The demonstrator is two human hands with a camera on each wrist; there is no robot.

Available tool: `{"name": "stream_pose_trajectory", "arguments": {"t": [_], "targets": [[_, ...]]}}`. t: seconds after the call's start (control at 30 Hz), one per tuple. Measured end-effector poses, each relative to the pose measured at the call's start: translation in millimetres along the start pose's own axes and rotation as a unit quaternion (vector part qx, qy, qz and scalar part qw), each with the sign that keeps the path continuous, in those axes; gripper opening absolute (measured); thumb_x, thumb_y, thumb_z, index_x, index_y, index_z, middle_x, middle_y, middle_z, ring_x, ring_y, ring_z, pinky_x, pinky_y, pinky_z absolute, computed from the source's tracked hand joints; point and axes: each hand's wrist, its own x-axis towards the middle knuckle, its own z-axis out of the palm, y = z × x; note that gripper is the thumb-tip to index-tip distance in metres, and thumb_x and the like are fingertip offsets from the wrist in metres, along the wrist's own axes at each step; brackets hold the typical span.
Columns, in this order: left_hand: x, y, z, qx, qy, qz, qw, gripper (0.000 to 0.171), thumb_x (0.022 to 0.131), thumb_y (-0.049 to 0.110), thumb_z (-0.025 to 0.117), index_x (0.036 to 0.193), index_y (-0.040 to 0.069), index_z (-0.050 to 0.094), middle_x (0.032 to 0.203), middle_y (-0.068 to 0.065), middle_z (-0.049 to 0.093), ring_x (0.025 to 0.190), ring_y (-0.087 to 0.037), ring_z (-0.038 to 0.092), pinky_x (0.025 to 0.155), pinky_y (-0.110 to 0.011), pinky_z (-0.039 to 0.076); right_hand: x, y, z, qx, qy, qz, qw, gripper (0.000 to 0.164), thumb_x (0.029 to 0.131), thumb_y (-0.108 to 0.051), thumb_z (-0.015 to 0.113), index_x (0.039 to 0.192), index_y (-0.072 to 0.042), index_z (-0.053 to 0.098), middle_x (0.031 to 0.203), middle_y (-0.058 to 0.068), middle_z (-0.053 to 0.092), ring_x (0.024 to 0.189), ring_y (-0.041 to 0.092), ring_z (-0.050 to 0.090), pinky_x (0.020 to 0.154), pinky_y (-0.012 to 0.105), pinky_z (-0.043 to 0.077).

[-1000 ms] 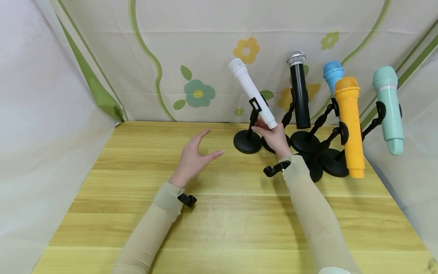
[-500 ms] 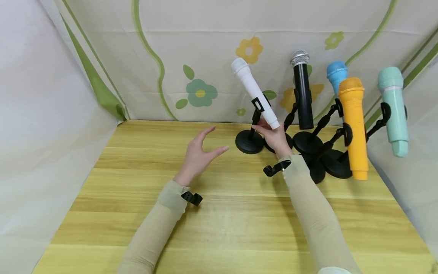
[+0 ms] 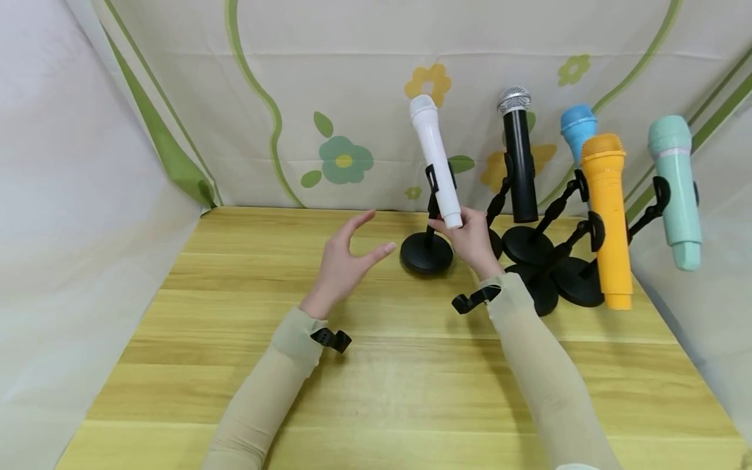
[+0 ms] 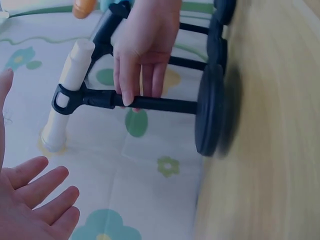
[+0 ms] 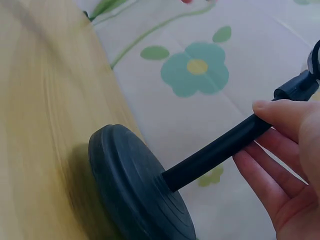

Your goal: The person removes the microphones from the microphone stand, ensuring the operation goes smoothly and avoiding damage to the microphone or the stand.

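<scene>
The pole (image 5: 215,154) of a small black desk stand is held by the right hand (image 3: 473,243), pinched between thumb and fingertips below the clip (image 4: 80,97) in which the white microphone (image 3: 435,151) is carried. Nothing is held by the left hand (image 3: 343,267); its thumb and fingers are spread wide, to the left of the stand and apart from it.

Compared with half a second ago, the round base (image 3: 426,254) has been brought slightly nearer the person, and the white microphone, tilted more strongly to the left then, is now closer to upright. No shift is seen in the black microphone (image 3: 520,166), blue microphone (image 3: 578,127), orange microphone (image 3: 608,228) or mint microphone (image 3: 677,189), all grouped to the right on their own stands. The stand is therefore judged to be in mid-move, its placing unfinished while the pole is gripped. A shadow is cast beside the base, but whether it is raised off the tabletop (image 3: 264,398) or slid along it cannot be told with certainty.
</scene>
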Motion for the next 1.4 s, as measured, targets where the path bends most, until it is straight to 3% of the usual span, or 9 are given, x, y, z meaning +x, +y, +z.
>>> {"name": "stream_pose_trajectory", "arguments": {"t": [0.17,0.33,0.57,0.77,1.0,1.4], "targets": [[3.5,14.3,-2.2,-0.058,0.0,0.01,0.9983,0.061,0.093,0.037,0.077,0.148,0.02,0.054,0.145,0.008,0.055,0.136,-0.009,0.045,0.115,-0.038,0.033,-11,-12,2,-0.003,-0.007,-0.007,1.0,0.034,0.087,-0.029,0.084,0.104,-0.002,0.073,0.096,0.012,0.071,0.084,0.024,0.061,0.072,0.034,0.05],[6.8,30.1,-6.2,-0.118,-0.002,0.002,0.993,0.057,0.095,0.027,0.076,0.146,0.013,0.054,0.143,0.002,0.057,0.134,-0.011,0.049,0.115,-0.034,0.035,-24,-24,4,0.025,-0.036,0.004,0.999,0.035,0.087,-0.016,0.084,0.116,-0.001,0.071,0.104,0.013,0.071,0.088,0.022,0.065,0.077,0.027,0.056],[12.1,41.6,-9.7,-0.165,-0.001,0.0,0.9863,0.053,0.094,0.013,0.076,0.143,0.003,0.055,0.138,-0.008,0.061,0.129,-0.022,0.055,0.111,-0.037,0.041,-45,-38,8,0.052,-0.069,-0.009,0.996,0.025,0.085,0.003,0.08,0.108,0.005,0.069,0.104,0.019,0.069,0.093,0.024,0.066,0.079,0.03,0.058],[12.7,45.3,-10.3,-0.214,-0.01,-0.011,0.9768,0.049,0.096,0.013,0.074,0.141,0.003,0.057,0.134,-0.011,0.063,0.125,-0.026,0.059,0.105,-0.036,0.047,-71,-76,9,0.055,-0.093,-0.03,0.994,0.018,0.083,0.009,0.078,0.099,0.009,0.068,0.098,0.019,0.07,0.092,0.026,0.068,0.077,0.029,0.058],[13.7,51.2,-12.8,-0.225,-0.033,-0.057,0.9722,0.053,0.096,0.025,0.075,0.145,0.013,0.057,0.128,-0.006,0.068,0.119,-0.02,0.064,0.104,-0.039,0.048,-90,-85,15,0.074,-0.12,-0.042,0.989,0.016,0.081,0.017,0.072,0.089,0.006,0.064,0.091,0.018,0.069,0.088,0.031,0.07,0.076,0.033,0.06],[23.5,61.4,-8.6,-0.252,-0.058,-0.112,0.9595,0.055,0.092,0.019,0.079,0.142,0.009,0.06,0.117,-0.01,0.072,0.109,-0.023,0.068,0.097,-0.04,0.053,-101,-85,21,0.096,-0.131,-0.039,0.986,0.017,0.08,0.02,0.073,0.087,0.006,0.065,0.09,0.019,0.07,0.087,0.034,0.07,0.073,0.035,0.061]]}}
